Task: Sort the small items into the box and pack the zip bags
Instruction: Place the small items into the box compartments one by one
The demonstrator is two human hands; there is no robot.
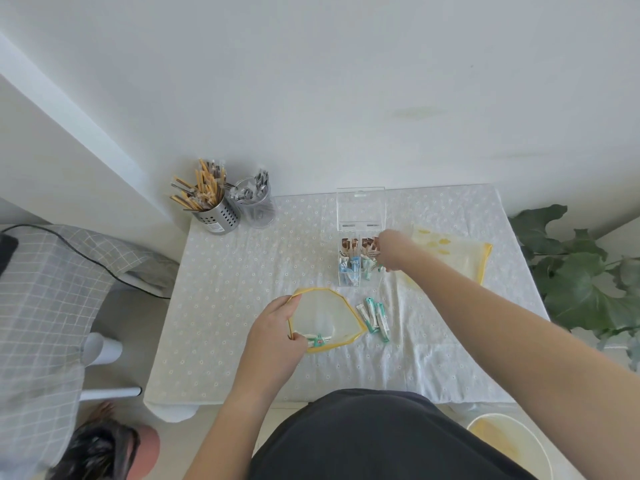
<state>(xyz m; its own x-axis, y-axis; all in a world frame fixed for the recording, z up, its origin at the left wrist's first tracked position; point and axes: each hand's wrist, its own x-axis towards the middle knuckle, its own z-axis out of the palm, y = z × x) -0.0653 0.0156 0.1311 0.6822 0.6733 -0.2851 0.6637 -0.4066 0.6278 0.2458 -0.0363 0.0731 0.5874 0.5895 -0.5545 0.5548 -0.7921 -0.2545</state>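
My left hand (pixel 277 327) grips the near-left rim of the zip bag (pixel 325 311), thumb over the yellow edge and fingers curled beneath it, so the mouth of the bag gapes open just to the right of my palm. A few packets lie inside the bag (pixel 320 340), right by my fingertips. Further right of that hand, a small cluster of loose teal packets (pixel 375 315) lies on the worktop (pixel 225 306), just beside the bag's corner. My right hand (pixel 391 249) reaches out over the far-right side of the clear box (pixel 349 277), fingers bent downward and pinching a teal packet (pixel 380 269) at the box's right edge. The box sits under and just left of that hand, brown packets in its far sections, blue and teal ones in the near, with its lid (pixel 361 209) standing open beyond my knuckles. A second zip bag (pixel 453 259) lies flat just right of my wrist.
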